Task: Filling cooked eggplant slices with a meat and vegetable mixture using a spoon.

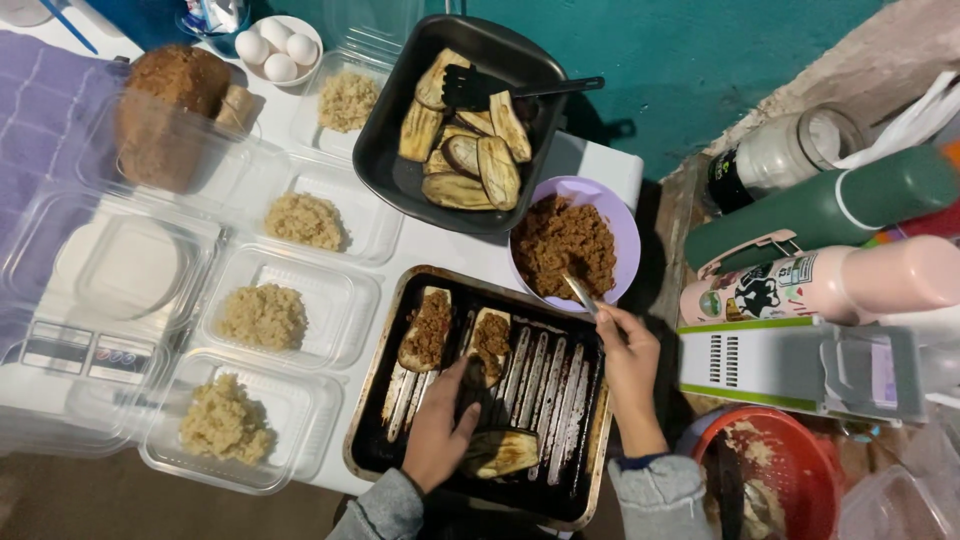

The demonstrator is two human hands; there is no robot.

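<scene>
My left hand rests on a dark baking tray, fingers touching a plain cooked eggplant slice near the tray's front. Two more eggplant slices topped with brown mince lie at the tray's far end. My right hand grips a spoon whose tip is dug into brown mince inside a lilac bowl. A black roasting pan behind holds several plain eggplant slices and a black spatula.
Several clear plastic containers with heaps of cooked grain line the white table on the left. A bowl of eggs and a brown loaf stand at the back left. Bottles, a grater and a red bowl crowd the right.
</scene>
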